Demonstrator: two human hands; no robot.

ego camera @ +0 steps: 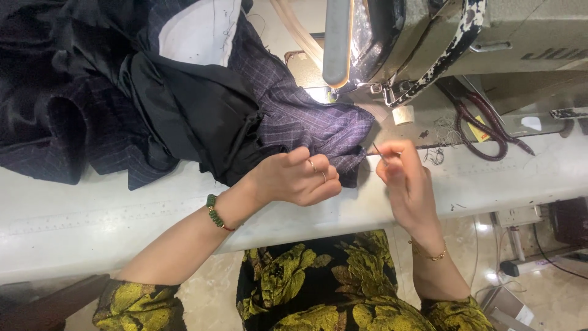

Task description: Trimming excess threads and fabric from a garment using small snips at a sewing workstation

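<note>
My left hand (297,178) pinches the edge of a dark purple checked garment (294,119) that lies on the white sewing table (110,214). It wears rings and a green bead bracelet. My right hand (404,181) is just right of the cloth's edge and holds a small thin metal tool (380,153), likely thread snips, between thumb and fingers. The tool's tip points at the fabric edge. A black lining (196,110) shows in the folds of the garment.
A sewing machine (429,43) stands at the back right, its needle area lit. Dark-handled scissors (490,125) lie to the right of it. Loose thread scraps (436,156) lie near my right hand. The garment is heaped at the far left.
</note>
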